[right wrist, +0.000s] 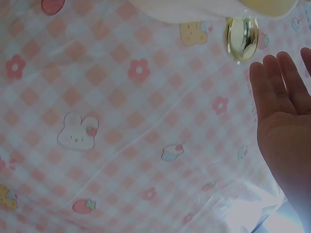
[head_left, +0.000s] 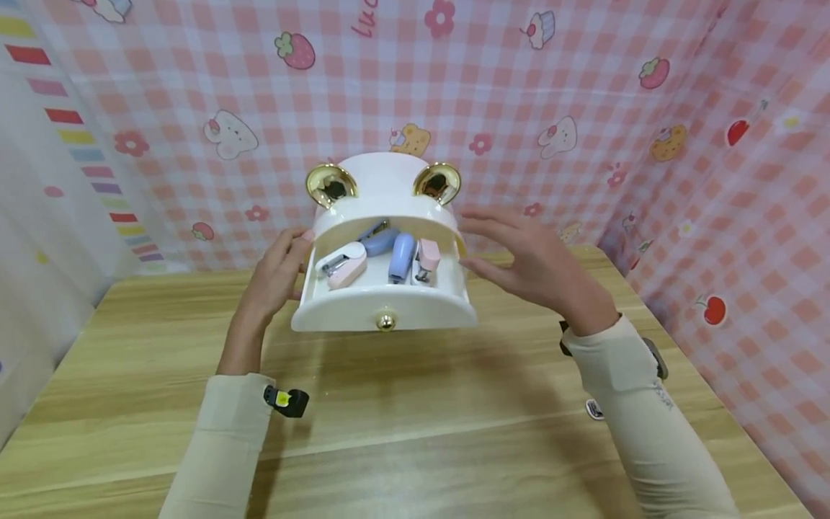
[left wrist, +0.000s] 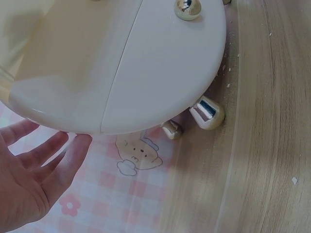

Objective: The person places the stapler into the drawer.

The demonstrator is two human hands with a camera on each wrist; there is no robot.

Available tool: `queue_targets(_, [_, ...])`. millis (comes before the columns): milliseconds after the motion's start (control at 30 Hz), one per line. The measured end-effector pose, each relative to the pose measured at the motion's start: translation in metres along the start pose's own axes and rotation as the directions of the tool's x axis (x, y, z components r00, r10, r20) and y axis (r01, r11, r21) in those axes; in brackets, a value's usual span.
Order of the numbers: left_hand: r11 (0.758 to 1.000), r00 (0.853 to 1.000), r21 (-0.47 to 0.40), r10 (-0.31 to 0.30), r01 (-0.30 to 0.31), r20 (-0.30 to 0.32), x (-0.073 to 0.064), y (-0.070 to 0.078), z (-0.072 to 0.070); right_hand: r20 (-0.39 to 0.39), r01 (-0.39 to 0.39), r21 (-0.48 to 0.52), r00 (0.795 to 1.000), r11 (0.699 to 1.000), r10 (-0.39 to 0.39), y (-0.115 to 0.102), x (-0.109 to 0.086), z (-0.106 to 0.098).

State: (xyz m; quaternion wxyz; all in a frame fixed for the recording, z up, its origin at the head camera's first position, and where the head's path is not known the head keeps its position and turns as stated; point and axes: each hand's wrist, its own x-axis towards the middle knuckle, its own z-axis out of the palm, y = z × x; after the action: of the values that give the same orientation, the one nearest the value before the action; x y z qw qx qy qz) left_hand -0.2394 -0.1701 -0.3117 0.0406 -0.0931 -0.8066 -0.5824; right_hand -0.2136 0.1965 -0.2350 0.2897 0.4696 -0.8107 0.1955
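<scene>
White drawer box point(head_left: 385, 209) faces the worktop's point(head_left: 415, 447) near edge, long front parallel. Left hand point(head_left: 274, 275) touches it, fingers straight; right hand point(head_left: 541, 259) spreads wide.

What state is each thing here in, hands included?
Drawer: pulled open.
White box: drawer end facing the person.
Pink-and-white stapler: lying in the drawer.
Two blue staplers: in the drawer.
Pink-topped stapler: in the drawer, beside a blue one.
Left hand: touching the box's side.
Right hand: beside the box; contact unclear.
Small item: partly hidden beside the right sleeve.
</scene>
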Motion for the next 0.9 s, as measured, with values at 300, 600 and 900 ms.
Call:
queue_targets(300, [1.0, 1.0, 0.015, 0.003, -0.003, 0.006, -0.001, 0.004, -0.002, -0.014, -0.089, -0.145, 0.996, 0.985, 0.088, 0.01, -0.027, -0.041])
queue_targets(600, [1.0, 1.0, 0.009, 0.016, -0.016, 0.008, -0.002, 0.007, 0.0, -0.06, -0.225, -0.243, 0.974, 0.943, 0.217, 0.017, -0.064, -0.077])
queue_targets(900, [1.0, 1.0, -0.001, 0.006, -0.006, 0.006, -0.004, 0.007, 0.001, -0.137, -0.35, -0.277, 0.936, 0.895, 0.324, 0.025, -0.101, -0.1])
